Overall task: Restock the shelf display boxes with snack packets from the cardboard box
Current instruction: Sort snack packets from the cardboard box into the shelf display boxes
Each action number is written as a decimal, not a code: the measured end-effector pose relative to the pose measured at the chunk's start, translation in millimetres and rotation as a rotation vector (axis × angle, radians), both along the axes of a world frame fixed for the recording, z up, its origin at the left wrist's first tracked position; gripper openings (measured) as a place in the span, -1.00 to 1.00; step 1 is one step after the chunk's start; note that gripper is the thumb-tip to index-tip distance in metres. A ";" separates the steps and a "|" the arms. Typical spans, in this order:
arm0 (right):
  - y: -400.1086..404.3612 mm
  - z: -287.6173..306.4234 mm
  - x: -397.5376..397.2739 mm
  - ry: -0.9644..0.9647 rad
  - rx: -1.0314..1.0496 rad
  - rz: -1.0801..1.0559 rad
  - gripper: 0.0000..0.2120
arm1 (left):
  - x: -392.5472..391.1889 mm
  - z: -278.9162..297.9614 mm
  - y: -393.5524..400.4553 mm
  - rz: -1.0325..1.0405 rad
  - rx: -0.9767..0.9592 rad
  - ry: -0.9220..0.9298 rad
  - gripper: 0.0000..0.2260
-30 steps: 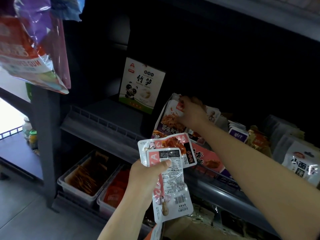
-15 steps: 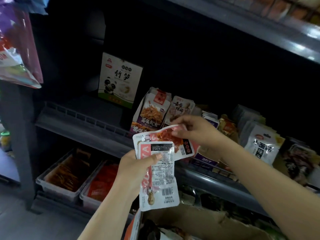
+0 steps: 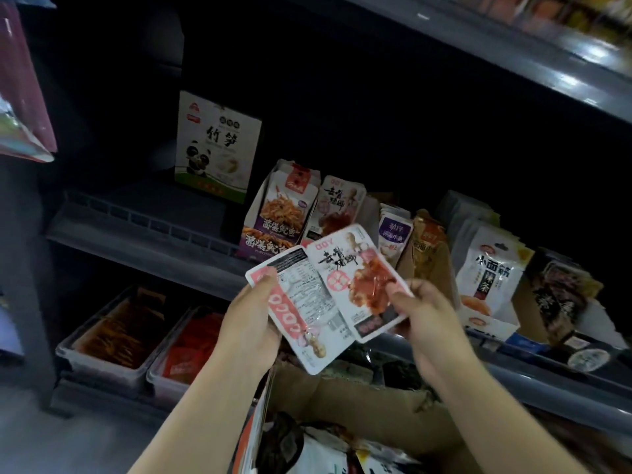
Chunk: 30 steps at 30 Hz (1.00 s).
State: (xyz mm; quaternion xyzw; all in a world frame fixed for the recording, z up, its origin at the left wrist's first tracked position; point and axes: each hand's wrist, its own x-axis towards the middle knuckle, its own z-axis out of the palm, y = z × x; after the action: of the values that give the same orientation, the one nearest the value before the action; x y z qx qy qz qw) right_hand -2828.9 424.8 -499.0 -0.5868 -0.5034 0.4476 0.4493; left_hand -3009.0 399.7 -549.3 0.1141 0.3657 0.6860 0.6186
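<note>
My left hand (image 3: 251, 319) grips a white and pink snack packet (image 3: 307, 313) with its printed back side facing me. My right hand (image 3: 425, 316) pinches a second packet (image 3: 355, 278) of the same kind, front side up, showing red meat; it overlaps the first packet. Both are held in front of the middle shelf. Behind them stand display boxes with upright packets, one purple with shredded squid (image 3: 280, 217) and one with matching white packets (image 3: 337, 205). The open cardboard box (image 3: 376, 405) sits below my arms with more packets inside.
A panda-printed box (image 3: 217, 145) stands further left on the grey shelf (image 3: 143, 227). More display boxes (image 3: 485, 278) fill the shelf to the right. Two plastic bins (image 3: 113, 340) of snacks sit on the lower shelf. Hanging bags (image 3: 24, 97) are at the upper left.
My right hand came back from the display box to the packets in my left hand and pulled one packet off to the right, turning its front side up.
</note>
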 end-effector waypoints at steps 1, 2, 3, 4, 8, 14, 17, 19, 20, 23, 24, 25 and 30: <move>-7.6 -8.8 -3.8 0.061 -0.037 -0.013 -0.93 | 2.3 0.9 -1.4 -0.019 0.009 0.002 -0.86; -12.9 -15.9 -7.0 0.121 -0.066 -0.024 -0.93 | 4.7 1.0 -2.4 -0.041 0.013 0.020 -0.84; -17.2 -20.4 -9.9 0.156 -0.083 -0.035 -0.93 | 7.3 1.3 -3.5 -0.066 0.010 0.046 -0.82; -20.0 -23.2 -12.3 0.162 -0.084 -0.043 -0.91 | 9.3 0.6 -3.8 -0.096 0.000 0.073 -0.80; -28.4 -26.0 -17.4 0.239 -0.067 -0.073 -0.92 | 15.3 -2.1 -5.6 -0.194 -0.008 0.127 -0.80; -31.2 -29.0 -15.1 0.310 -0.001 -0.222 -0.93 | 24.8 -6.7 -6.6 -0.132 0.106 0.270 -0.64; -28.6 -32.7 -15.7 0.367 0.019 -0.284 -0.93 | 32.1 -8.7 -9.6 -0.113 0.143 0.477 -0.44; -27.3 -33.5 -16.1 0.372 0.059 -0.316 -0.93 | 33.3 -10.6 -11.2 -0.024 0.176 0.703 -0.37; -27.5 -33.2 -16.8 0.374 0.074 -0.318 -0.94 | 33.8 -13.2 -10.5 0.005 0.201 0.787 -0.41; -30.5 -31.9 -20.4 0.442 0.079 -0.258 -0.89 | 35.1 -15.1 -11.4 -0.065 0.218 0.943 -0.62; -32.1 -31.0 -21.3 0.477 0.074 -0.227 -0.88 | 33.9 -15.7 -11.5 -0.113 0.213 0.938 -0.61; -33.6 -29.5 -21.7 0.508 0.073 -0.202 -0.87 | 31.9 -17.1 -10.2 -0.157 0.231 0.896 -0.53; -35.9 -19.3 -15.9 0.680 0.068 -0.120 -0.88 | 17.9 -11.7 -9.5 -0.406 0.393 0.614 -0.35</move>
State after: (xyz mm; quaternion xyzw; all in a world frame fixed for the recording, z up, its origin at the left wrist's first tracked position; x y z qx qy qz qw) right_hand -2844.8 388.9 -518.3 -0.4172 -0.3040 0.5734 0.6362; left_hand -2991.1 390.1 -561.0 0.4989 0.3655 0.5409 0.5701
